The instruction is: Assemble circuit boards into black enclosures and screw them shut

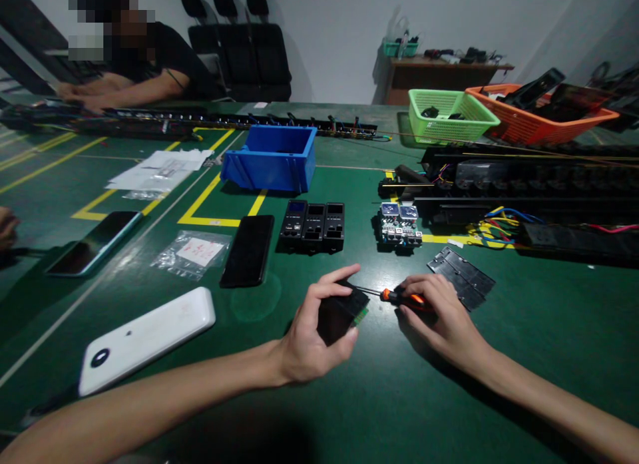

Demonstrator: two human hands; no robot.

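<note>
My left hand [319,331] is wrapped round a small black housing [342,312], with a green circuit board edge [361,317] showing at its lower right. My right hand [439,311] grips an orange and black screwdriver [394,296]. The screwdriver's shaft points left, its tip at the upper edge of the housing. Three black modules [313,226] stand side by side beyond my left hand. Two bare circuit boards with small screens [400,224] lie beyond the screwdriver. Flat black plates [462,276] lie just past my right hand.
A blue bin [274,159] stands behind the modules. Phones [247,251] and a white device [147,341] lie left. Black rails with wires [529,204], a green basket [452,118] and an orange basket [544,121] are right. A person [150,64] works far left.
</note>
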